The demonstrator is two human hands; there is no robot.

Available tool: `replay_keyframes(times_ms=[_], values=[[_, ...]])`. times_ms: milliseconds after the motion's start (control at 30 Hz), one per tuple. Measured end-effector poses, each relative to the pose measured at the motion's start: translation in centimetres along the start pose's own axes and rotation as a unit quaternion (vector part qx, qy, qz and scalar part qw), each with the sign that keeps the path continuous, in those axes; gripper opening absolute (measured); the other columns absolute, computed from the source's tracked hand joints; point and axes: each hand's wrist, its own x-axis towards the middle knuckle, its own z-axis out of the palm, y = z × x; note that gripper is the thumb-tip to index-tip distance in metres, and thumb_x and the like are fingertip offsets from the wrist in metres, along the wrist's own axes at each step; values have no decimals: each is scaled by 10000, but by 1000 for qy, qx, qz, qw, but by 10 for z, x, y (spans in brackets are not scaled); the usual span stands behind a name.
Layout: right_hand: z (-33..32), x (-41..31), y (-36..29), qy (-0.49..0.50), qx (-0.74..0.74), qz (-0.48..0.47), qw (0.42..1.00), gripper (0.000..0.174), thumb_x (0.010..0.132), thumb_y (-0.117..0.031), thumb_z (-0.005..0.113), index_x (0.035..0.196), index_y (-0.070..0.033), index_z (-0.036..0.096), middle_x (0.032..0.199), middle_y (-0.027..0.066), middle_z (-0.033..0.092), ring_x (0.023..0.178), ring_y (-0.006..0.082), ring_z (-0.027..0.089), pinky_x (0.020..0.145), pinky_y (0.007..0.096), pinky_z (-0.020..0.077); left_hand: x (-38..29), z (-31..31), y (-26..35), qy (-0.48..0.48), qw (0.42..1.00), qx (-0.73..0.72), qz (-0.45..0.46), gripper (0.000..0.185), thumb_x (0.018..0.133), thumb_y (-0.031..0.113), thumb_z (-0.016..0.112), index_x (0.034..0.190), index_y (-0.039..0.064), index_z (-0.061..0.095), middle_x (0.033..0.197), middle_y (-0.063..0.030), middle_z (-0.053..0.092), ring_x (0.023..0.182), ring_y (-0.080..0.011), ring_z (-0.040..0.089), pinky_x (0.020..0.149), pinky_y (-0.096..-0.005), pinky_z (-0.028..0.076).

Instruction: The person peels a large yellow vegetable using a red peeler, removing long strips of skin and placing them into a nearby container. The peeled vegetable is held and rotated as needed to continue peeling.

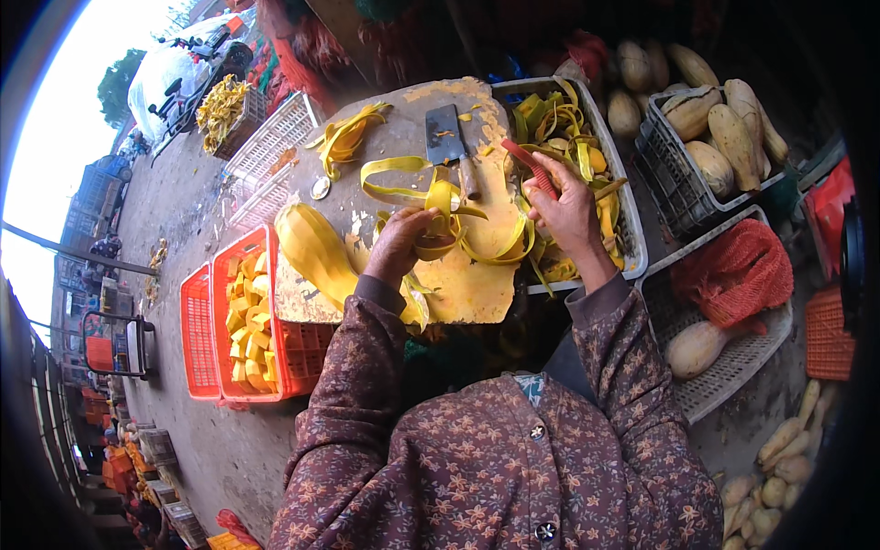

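Observation:
Over the worn board [412, 103], my left hand [405, 240] holds long strips of squash peel [443, 196]. My right hand [567, 206] grips a red-handled peeler [533, 168] near the crate of peelings. A peeled yellow squash [313, 251] lies at the board's left, beside my left forearm. Between and beyond my hands lies a cleaver [445, 137] with a wooden handle, its blade pointing away from me. A bunch of peelings [354, 134] lies at the board's far left, with a small round whitish piece [320, 188] near it.
A red crate of cut squash chunks [251, 316] stands left of the board. The grey crate of peelings [636, 240] adjoins its right side. Farther right are a crate of whole squashes [677, 185] and a grey basket [742, 371] with a red mesh bag [739, 271] and a squash [698, 349].

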Motion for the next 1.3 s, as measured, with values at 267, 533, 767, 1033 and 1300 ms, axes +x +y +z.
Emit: replay_keyframes(times_ms=[267,533,767,1033,1300], values=[[2,1,5,-6,-17,-6,1000,487,942,-83,670,1418,-68,569,984,16,698,642,62,655,537,201,511,-1,15,23,42,991,123,-27,431,956,332,719,1178,-33,659,1012,-111,698,816,-205,712,673,-312,622],[1,1,4,-8,-11,-7,1000,482,935,-78,677,1406,-64,572,990,19,693,644,63,657,539,202,518,13,38,57,15,922,385,-50,297,870,226,798,1046,0,721,887,-86,721,744,-147,698,606,-279,590],[0,0,0,-13,-10,0,1000,483,933,-79,680,1404,-68,573,994,21,694,648,71,662,544,208,526,11,32,66,-20,882,469,-41,252,833,214,807,1015,47,757,896,-59,736,796,-145,686,722,-315,583],[-1,-1,-2,-7,-8,-10,1000,476,919,-62,669,1387,-45,583,964,41,703,652,85,670,563,229,537,-7,20,56,-78,846,519,94,154,834,150,803,956,66,762,1271,-95,705,1236,-229,617,1069,-342,445],[2,-3,-2,-1,-10,-21,1000,456,921,-67,673,1363,13,593,941,75,720,673,103,688,616,250,573,-55,9,-17,-9,578,697,424,125,804,72,685,898,149,715,961,-17,715,1040,-286,635,965,-406,462]])
